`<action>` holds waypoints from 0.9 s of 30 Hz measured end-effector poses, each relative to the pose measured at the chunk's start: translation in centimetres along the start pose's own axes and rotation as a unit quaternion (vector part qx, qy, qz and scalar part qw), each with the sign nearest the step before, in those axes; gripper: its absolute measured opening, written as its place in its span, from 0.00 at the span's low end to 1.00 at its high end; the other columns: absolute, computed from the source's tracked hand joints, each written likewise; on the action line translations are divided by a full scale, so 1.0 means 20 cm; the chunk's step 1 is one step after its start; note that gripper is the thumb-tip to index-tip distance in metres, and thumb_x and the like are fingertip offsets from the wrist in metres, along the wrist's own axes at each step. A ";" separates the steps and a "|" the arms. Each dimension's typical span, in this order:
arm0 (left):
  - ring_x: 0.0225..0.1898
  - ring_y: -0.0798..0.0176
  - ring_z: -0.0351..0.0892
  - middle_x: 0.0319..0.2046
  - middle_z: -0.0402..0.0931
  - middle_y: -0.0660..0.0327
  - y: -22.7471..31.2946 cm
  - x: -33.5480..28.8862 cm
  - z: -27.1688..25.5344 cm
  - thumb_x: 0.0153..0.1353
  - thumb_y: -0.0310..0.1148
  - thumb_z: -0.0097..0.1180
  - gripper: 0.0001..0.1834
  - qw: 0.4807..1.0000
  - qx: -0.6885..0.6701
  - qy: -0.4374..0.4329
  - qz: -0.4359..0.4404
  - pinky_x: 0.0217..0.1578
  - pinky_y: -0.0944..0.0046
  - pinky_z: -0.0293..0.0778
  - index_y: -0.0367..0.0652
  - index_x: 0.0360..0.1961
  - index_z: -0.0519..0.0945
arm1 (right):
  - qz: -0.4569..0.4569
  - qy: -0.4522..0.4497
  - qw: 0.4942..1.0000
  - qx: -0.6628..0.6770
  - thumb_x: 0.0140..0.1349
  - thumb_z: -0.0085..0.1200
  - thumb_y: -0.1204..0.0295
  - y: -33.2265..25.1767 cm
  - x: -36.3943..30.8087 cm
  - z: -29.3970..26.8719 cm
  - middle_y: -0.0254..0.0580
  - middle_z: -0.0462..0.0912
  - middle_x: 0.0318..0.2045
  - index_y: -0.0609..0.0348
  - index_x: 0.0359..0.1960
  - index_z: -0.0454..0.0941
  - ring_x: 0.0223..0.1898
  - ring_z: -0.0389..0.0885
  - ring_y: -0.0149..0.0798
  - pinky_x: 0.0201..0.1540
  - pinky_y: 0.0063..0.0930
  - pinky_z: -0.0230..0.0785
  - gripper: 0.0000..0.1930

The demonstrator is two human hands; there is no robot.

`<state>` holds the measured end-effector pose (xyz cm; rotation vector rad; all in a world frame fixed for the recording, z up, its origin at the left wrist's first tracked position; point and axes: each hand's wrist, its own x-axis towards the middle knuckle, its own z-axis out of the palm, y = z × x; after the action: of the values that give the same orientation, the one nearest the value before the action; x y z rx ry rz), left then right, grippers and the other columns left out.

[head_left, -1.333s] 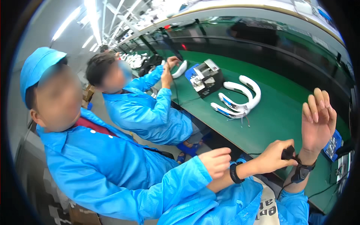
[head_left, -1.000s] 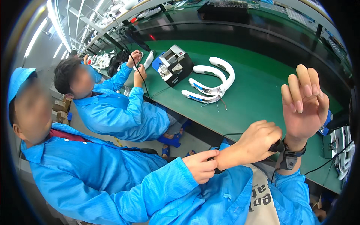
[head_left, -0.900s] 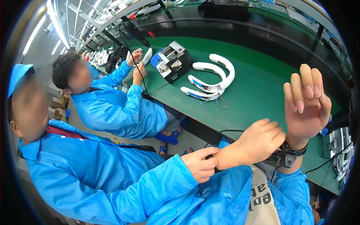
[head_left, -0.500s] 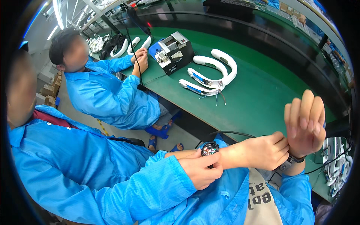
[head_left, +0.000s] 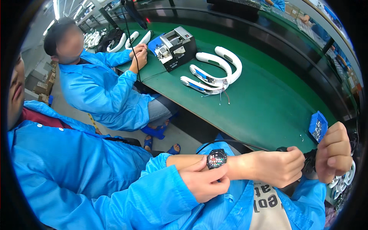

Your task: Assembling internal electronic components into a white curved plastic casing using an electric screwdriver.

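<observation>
My left hand (head_left: 281,166) reaches rightward, its fingers curled against the dark strap (head_left: 309,163) on my right wrist. What its fingertips grip is hidden. A round black smartwatch (head_left: 217,158) with a lit screen sits on my left wrist. Another person's hand (head_left: 205,182), in a blue sleeve from the left, touches that watch's edge and my wrist. My right hand (head_left: 334,153) is raised at the right with its fingers folded into a loose fist, nothing visible in it. Just behind it stands a blue bin (head_left: 318,126) of small metal parts.
On the green workbench (head_left: 264,103) lie white U-shaped neckband housings (head_left: 209,82) with loose wires, beside a black machine (head_left: 175,50). A seated co-worker (head_left: 99,84) is at the bench's far left. A black cable (head_left: 237,142) runs behind my forearm. More white housings (head_left: 343,180) lie at far right.
My right hand has gone from upright, spread fingers to a loose fist and moved right and down. My left hand followed slightly rightward. The blue bin has come into view.
</observation>
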<state>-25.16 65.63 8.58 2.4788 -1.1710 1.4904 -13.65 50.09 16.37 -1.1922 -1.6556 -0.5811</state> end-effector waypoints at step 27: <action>0.36 0.57 0.82 0.57 0.77 0.44 -0.07 -0.02 0.02 0.59 0.34 0.59 0.24 0.946 -0.257 0.004 -0.198 0.35 0.61 0.75 0.38 0.56 0.75 | -0.101 0.155 0.982 -0.041 0.76 0.53 0.67 0.32 0.31 0.19 0.56 0.80 0.25 0.76 0.46 0.72 0.22 0.80 0.42 0.25 0.27 0.79 0.17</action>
<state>-24.14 66.65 8.54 2.1691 -0.8450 0.9407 -9.84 58.46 19.38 -0.9416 -1.5040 -0.9210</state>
